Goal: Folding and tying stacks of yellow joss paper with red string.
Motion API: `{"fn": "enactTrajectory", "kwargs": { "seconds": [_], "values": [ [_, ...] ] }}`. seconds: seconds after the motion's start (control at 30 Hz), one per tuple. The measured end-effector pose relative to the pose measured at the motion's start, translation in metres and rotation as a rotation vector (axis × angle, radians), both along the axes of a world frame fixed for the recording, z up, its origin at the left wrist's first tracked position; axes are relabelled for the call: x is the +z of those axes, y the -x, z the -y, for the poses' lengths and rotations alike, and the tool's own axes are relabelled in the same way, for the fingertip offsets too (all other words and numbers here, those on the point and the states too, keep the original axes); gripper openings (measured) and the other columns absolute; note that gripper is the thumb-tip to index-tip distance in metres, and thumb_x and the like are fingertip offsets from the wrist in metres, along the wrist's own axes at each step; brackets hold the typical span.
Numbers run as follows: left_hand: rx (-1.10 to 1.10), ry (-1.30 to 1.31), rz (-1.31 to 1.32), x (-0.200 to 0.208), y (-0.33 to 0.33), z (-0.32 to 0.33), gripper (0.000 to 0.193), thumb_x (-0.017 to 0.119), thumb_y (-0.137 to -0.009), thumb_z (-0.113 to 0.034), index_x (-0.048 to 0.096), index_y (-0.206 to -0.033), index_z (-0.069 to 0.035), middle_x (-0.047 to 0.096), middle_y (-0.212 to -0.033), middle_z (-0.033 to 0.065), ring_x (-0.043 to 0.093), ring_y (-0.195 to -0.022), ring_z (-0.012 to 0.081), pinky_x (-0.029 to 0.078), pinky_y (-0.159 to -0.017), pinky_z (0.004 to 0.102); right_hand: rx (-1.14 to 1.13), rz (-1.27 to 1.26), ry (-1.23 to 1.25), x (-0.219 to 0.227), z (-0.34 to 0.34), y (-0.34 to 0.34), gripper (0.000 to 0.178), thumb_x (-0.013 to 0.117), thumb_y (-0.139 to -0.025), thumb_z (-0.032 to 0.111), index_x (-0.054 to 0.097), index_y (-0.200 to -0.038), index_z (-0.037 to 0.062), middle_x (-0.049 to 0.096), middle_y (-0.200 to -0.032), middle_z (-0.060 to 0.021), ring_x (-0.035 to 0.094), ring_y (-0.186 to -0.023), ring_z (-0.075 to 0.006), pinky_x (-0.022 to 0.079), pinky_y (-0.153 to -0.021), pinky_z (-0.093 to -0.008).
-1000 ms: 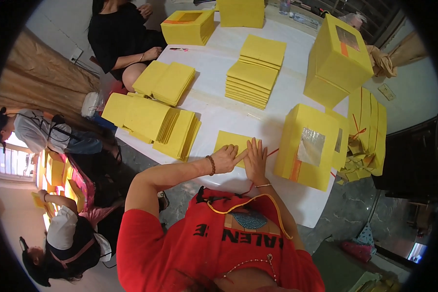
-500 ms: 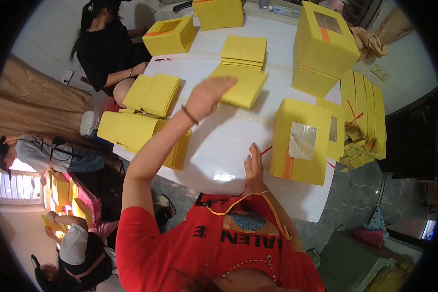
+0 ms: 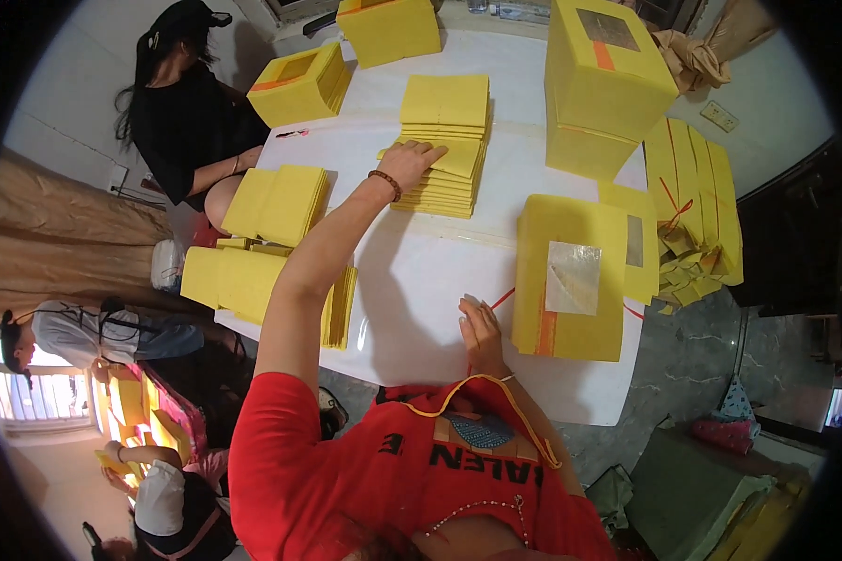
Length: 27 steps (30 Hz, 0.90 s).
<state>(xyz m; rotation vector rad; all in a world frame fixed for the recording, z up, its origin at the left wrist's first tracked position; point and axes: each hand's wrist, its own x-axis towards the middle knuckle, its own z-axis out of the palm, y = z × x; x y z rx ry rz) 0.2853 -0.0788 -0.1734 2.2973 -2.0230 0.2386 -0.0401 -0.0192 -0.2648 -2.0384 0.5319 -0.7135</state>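
Note:
A stack of folded yellow paper pieces lies at the table's middle, its near part fanned into overlapping layers. My left hand rests on that fanned part, palm down with fingers stretched over the top piece. Lower on the table, my right hand lies with its fingers extended, left of a yellow paper block with a clear window and an orange strip. A red string runs between that hand and the block; part of it is hidden.
Folded yellow stacks lie on the left of the white table. A tall yellow block stands at the back right. Tied yellow bundles are beyond the right edge. A person in black sits at the far left.
My left hand has come down onto the stack, and the raised yellow piece under it now lies in fanned layers. My right hand has shifted slightly. The view has turned a little.

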Motion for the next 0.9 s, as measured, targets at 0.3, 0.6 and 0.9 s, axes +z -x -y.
{"fn": "enactTrajectory", "kwargs": {
  "seconds": [0.3,0.6,0.9],
  "values": [
    [0.083,-0.328,-0.217,0.012,0.006,0.003,0.057,0.049,-0.081,-0.038,0.035,-0.133,-0.017,0.038,-0.133,0.0102,0.036,-0.121,0.0285,0.032,-0.097,0.0458,-0.022,-0.055,0.049,0.0,0.004,-0.002,0.028,0.047,-0.085,0.014,0.054,-0.108,-0.0006,0.057,-0.107,-0.0184,0.051,-0.102,-0.0344,0.033,-0.098,-0.0442],
    [0.021,-0.217,-0.137,-0.022,-0.001,-0.021,0.069,0.052,-0.079,-0.049,0.029,-0.136,-0.017,0.031,-0.139,0.012,0.03,-0.126,0.0301,0.027,-0.098,0.0486,-0.004,0.023,0.285,-0.006,-0.005,-0.003,0.031,0.059,-0.08,0.018,0.056,-0.106,0.0014,0.058,-0.105,-0.0134,0.053,-0.102,-0.0272,0.034,-0.098,-0.0442],
    [0.028,-0.325,-0.011,0.035,0.025,0.001,0.078,0.055,-0.076,-0.054,0.019,-0.139,-0.025,0.028,-0.141,0.0126,0.029,-0.128,0.0302,0.023,-0.101,0.0527,-0.038,0.1,0.309,0.018,-0.018,0.013,0.034,0.061,-0.079,0.018,0.055,-0.107,0.0017,0.056,-0.103,-0.0124,0.052,-0.1,-0.0278,0.036,-0.093,-0.0424]
  ]
}}
